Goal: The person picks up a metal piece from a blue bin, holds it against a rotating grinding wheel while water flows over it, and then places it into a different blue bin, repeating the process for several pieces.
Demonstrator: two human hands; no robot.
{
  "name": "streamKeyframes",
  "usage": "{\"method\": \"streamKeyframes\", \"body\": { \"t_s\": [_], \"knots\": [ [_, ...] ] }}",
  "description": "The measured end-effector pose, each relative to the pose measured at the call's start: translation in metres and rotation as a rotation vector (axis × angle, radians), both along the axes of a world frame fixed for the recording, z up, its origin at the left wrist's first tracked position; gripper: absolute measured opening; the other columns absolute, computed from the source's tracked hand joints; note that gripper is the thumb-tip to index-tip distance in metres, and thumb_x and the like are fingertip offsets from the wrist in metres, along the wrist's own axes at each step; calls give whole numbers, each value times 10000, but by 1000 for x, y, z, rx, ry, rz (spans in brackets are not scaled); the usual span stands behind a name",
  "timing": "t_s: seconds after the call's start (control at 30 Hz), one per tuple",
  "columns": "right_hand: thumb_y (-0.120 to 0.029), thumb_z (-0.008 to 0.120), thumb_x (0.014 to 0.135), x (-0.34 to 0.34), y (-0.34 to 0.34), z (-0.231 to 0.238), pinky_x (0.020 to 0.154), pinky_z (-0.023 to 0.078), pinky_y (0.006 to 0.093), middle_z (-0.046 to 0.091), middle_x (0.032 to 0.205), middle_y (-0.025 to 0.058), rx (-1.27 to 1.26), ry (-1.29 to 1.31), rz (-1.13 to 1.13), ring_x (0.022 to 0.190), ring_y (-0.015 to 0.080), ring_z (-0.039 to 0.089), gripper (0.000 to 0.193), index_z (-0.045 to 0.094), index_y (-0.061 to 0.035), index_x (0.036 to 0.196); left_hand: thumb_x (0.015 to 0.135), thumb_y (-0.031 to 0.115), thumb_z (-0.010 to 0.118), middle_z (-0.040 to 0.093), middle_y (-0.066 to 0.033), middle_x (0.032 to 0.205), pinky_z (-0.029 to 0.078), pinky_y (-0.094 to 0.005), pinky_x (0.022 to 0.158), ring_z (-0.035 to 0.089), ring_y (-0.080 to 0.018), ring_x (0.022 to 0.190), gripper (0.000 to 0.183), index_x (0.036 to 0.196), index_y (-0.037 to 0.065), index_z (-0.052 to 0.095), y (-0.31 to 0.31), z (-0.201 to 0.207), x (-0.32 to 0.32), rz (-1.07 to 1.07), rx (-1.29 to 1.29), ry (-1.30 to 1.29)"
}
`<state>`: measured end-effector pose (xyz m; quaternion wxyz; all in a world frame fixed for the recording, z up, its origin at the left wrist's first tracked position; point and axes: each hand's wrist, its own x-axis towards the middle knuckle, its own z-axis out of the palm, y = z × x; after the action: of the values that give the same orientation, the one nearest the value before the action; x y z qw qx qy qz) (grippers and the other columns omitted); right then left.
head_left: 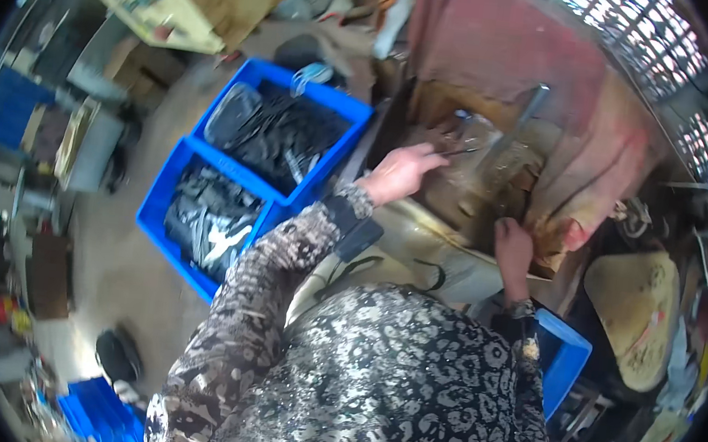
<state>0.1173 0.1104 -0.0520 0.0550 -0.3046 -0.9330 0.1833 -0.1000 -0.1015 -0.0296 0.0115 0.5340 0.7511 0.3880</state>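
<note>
My left hand (410, 173) is half-open, right hand (513, 246) curled | I can't tell either's hold | metal bar (515, 127), 2 o'clock: likely stiff, heavy; grip upper end

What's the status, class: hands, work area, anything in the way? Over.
Left hand over grimy brown open-topped box, grip unclear. Right hand at its near edge, grip unclear. Possible obstacle: long grey metal bar slanting inside.

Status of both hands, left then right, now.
Left hand: fingers partly extended, thin dark piece by the fingertips; whether gripped, cannot be told.
Right hand: fingers bent at the bin's near side; open or holding, cannot be told.
</note>
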Motion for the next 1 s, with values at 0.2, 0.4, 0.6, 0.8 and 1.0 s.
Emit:
{"method": "streamKeyframes", "body": {
  "t_s": [0.2, 0.4, 0.6, 0.8, 1.0],
  "knots": [
    [-316, 529, 920, -5, -19, 7, 676, 490, 524, 654, 814, 187, 7, 10, -14, 789, 404, 631, 250, 618, -85, 886, 699, -91, 507, 626, -139, 850, 512, -402, 725, 626, -324, 816, 396, 1028, 58, 669, -14, -19, -5, 87, -73, -29],
    [-316, 536, 901, -6, -26, 13, 683, 491, 527, 650, 797, 185, -47, -60, -68, 785, 398, 629, 248, 624, -86, 872, 749, -4, 555, 650, -171, 914, 501, -446, 777, 613, -368, 889, 283, 986, 77, 687, -19, -19, -10, 125, -243, -139],
    [-317, 538, 899, -8, -25, 17, 720, 511, 512, 667, 831, 176, -88, -141, -54, 815, 385, 645, 245, 630, -90, 884, 756, -32, 516, 649, -152, 871, 506, -411, 765, 622, -332, 854, 306, 992, 69, 684, -19, -20, -12, 103, -230, -104],
    [-310, 538, 893, -9, -25, 20, 756, 503, 507, 671, 853, 170, -152, -141, -55, 847, 383, 642, 245, 640, -87, 885, 733, -5, 551, 653, -160, 884, 508, -407, 739, 630, -341, 818, 289, 976, 75, 686, -18, -20, -15, 127, -277, -130],
    [-289, 545, 870, -9, -25, 17, 712, 511, 487, 673, 815, 149, -149, -17, -64, 800, 364, 651, 226, 661, -95, 853, 741, -19, 541, 644, -137, 863, 502, -388, 695, 630, -310, 792, 313, 1000, 91, 679, -16, -17, -14, 111, -264, -89]
  ]
}}
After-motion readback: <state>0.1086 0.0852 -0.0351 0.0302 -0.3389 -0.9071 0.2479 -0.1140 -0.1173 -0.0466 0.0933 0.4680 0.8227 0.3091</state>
